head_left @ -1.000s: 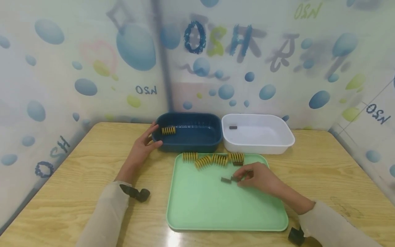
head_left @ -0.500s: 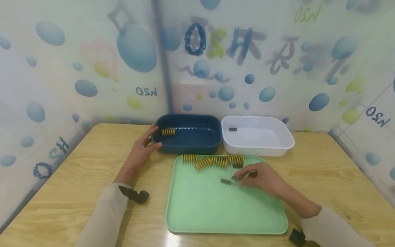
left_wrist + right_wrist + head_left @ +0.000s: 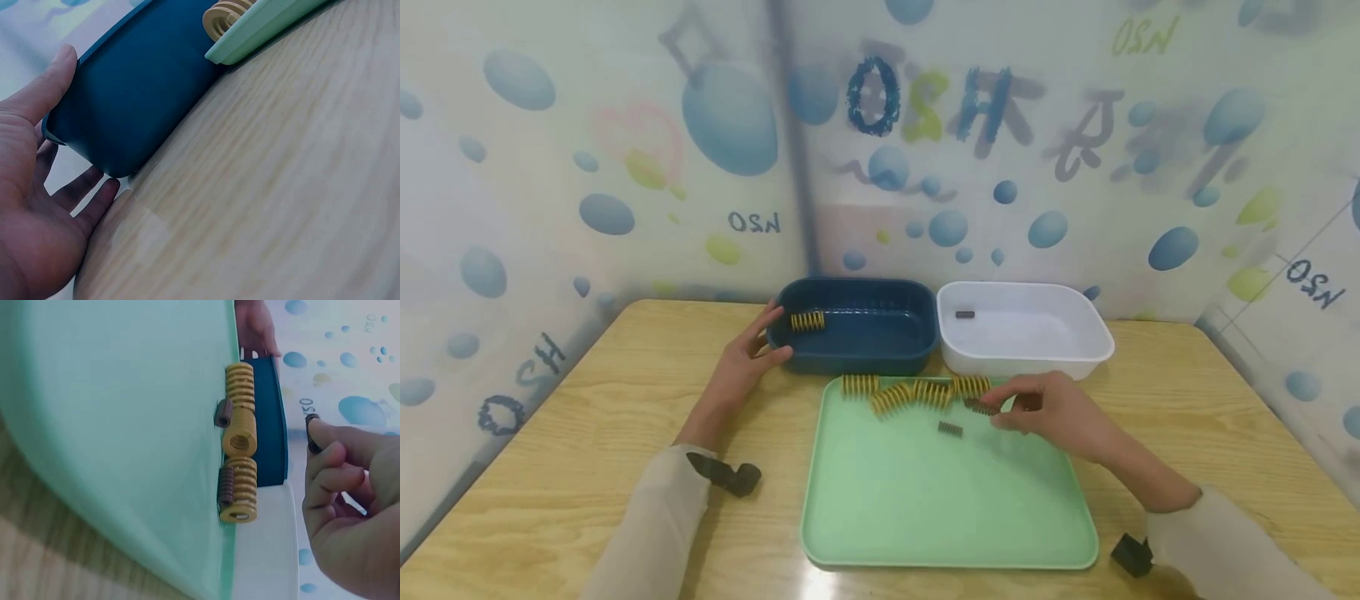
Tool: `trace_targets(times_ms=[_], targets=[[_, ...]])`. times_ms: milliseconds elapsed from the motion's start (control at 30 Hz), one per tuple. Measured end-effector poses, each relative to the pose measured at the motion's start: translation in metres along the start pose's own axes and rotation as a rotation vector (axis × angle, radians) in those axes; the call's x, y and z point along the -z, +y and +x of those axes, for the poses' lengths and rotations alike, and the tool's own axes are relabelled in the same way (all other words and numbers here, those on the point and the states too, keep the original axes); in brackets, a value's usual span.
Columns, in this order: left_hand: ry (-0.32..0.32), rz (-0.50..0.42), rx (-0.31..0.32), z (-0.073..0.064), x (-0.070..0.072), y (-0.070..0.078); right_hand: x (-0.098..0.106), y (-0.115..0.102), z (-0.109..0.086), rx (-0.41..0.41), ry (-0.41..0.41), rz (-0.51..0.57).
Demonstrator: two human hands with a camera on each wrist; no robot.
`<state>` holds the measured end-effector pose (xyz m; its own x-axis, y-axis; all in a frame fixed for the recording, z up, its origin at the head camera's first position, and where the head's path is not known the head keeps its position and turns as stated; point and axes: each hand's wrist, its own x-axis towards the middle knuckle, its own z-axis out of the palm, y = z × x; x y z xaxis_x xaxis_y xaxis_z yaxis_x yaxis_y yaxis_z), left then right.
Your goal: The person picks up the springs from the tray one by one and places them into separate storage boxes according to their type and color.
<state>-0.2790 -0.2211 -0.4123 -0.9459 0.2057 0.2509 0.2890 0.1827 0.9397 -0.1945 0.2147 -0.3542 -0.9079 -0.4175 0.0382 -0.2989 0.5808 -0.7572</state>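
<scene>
In the head view, my left hand point(image 3: 747, 362) rests against the left end of the dark blue bin point(image 3: 872, 363), thumb and fingers spread around its corner. A yellow spring point(image 3: 807, 322) lies inside that bin. My right hand point(image 3: 1048, 414) pinches a small dark spring point(image 3: 312, 432) between thumb and fingertips, raised above the green tray point(image 3: 940, 508). On the tray, another small dark spring point(image 3: 951, 429) lies near the middle. A further dark one point(image 3: 226, 485) lies against the row of several yellow springs point(image 3: 892, 398) along the back edge.
The white bin point(image 3: 1026, 365) stands right of the blue one, behind the tray, with a small dark spring point(image 3: 965, 315) inside. Bins and tray sit on a wooden table point(image 3: 730, 533). A patterned wall point(image 3: 865, 242) closes off the back.
My right hand has lifted a small dark spring off the tray's middle and moved it up and back, toward the yellow springs. My left hand has stayed at the blue bin.
</scene>
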Motion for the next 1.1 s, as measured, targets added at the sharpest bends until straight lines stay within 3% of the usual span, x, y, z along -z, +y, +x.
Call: trace_targets(times_ms=[733,1100], targets=[[0.007,-0.005,-0.015,0.0,0.0,-0.001,0.035,0.005,0.027,0.113,0.0,0.027],[0.013,-0.004,-0.014,0.0,0.0,-0.001,0.047,0.01,0.042,0.047,0.029,0.017]])
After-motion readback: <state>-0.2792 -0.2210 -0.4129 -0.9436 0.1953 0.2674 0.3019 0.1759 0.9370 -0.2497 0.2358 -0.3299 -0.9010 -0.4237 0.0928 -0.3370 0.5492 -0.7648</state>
